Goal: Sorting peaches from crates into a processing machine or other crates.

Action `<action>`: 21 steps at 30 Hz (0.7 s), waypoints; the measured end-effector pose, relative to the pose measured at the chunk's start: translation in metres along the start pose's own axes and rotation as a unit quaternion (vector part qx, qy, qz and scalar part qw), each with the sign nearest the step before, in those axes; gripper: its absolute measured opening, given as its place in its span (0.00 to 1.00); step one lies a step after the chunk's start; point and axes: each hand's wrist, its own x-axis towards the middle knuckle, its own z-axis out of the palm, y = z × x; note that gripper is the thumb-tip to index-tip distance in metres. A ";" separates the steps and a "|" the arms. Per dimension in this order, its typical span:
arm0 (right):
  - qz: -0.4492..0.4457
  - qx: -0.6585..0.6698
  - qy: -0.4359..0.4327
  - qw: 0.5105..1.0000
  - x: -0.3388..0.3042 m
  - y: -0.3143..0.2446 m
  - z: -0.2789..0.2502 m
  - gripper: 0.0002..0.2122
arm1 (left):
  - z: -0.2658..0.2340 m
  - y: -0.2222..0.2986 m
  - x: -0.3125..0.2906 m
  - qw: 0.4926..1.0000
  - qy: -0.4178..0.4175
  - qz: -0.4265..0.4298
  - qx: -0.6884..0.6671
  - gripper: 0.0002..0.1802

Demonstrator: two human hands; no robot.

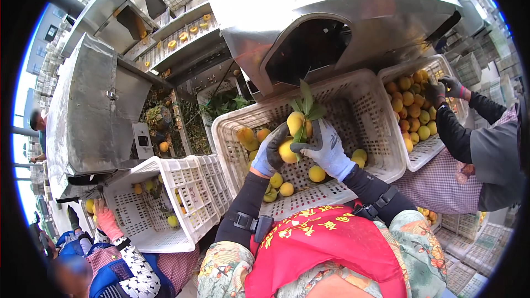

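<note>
Both my hands, in blue-grey work gloves, are over a white perforated crate [381,127]. My left hand [270,153] is closed round a yellow peach [287,152]. Fingers curled, my right hand [328,150] grips from the other side, its thumb close to that fruit. Another yellow peach [295,122] with a sprig of green leaves [310,106] sticks up between the hands. Which fingers bear on it is partly hidden. Below them in the crate lie several loose peaches [316,174], some beside my left hand and some under my right wrist.
A metal machine [381,22] with a dark opening stands behind the crate. At right, a co-worker's gloved hands [444,89] reach over a fuller peach crate [436,157]. At left, another person's pink glove [107,219] is beside a tilted crate [193,204]. Halved peaches ride a conveyor [178,37].
</note>
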 end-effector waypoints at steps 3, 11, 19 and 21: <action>-0.027 -0.060 0.047 0.997 0.018 -0.009 -0.003 0.31 | 0.002 0.009 0.006 0.886 -0.027 0.228 0.403 0.33; -0.097 -0.082 0.097 0.987 0.074 -0.001 -0.018 0.34 | 0.017 0.017 0.016 0.991 0.022 0.135 -0.010 0.24; -0.132 -0.086 0.118 0.980 0.143 0.043 -0.002 0.38 | 0.006 0.013 0.022 0.940 0.031 -0.039 -0.339 0.28; -0.148 -0.131 0.159 0.967 0.154 0.034 0.008 0.38 | 0.016 0.017 0.023 0.938 0.010 0.004 -0.345 0.28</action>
